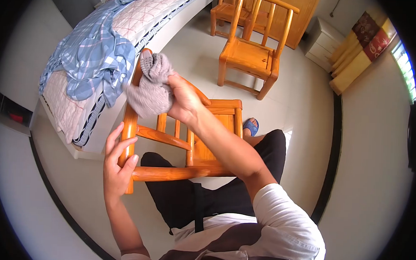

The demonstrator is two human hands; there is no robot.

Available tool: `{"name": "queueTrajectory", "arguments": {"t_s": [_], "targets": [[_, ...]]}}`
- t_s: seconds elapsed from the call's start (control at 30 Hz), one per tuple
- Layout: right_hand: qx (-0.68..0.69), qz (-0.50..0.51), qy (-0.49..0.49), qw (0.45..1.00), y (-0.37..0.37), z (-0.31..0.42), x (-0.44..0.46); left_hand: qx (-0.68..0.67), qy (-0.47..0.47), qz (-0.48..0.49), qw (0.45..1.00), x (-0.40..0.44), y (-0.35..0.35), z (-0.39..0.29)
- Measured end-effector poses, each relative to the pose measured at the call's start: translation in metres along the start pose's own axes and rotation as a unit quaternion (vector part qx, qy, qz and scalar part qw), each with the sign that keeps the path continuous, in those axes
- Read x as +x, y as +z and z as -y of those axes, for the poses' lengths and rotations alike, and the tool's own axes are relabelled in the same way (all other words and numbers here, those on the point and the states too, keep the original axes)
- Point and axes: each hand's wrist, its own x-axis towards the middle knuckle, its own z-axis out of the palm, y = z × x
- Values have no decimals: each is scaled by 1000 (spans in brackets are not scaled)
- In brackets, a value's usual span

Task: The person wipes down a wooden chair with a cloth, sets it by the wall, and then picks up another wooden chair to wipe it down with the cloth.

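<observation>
A wooden chair (pixel 158 174) lies tipped across my lap, its orange-brown rails and slats turned toward me. My left hand (pixel 117 161) is wrapped round its long rail at the left side. Above the chair's upper end, my right hand (pixel 184 99) grips a grey knitted cloth (pixel 149 93), which is bunched up and partly blurred. The cloth lies over or just in front of the top of that same rail; whether it touches the wood there is hard to tell.
A bed (pixel 91 114) with a blue checked cloth (pixel 96 50) stands at the upper left. Another wooden chair (pixel 249 58) stands ahead, with a further one behind it. A white cabinet (pixel 323 42) and a curtain (pixel 362 48) are at the upper right.
</observation>
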Motion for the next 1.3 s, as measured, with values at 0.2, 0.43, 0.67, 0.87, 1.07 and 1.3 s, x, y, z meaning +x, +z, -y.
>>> {"name": "queueTrajectory", "arguments": {"t_s": [0.2,0.43,0.67,0.87,1.07,1.3], "targets": [[-210,-146,-284,924,-87,95,-22,-9,0,-10,1000,0,-1,2],[-784,-324,-184,497,-326,128,-63,17,6,-4,1000,2,-1,3],[-754,-468,-58,457,-324,77,-124,48,-65,-8,997,4,-3,0],[-681,-466,67,560,-310,23,-175,4,-160,-9,987,-11,-46,64],[-636,-388,242,622,-245,-39,-204,281,-294,-19,914,-24,-83,139],[-756,-208,303,541,-208,-51,-207,268,-322,-53,907,-44,-125,255]]}}
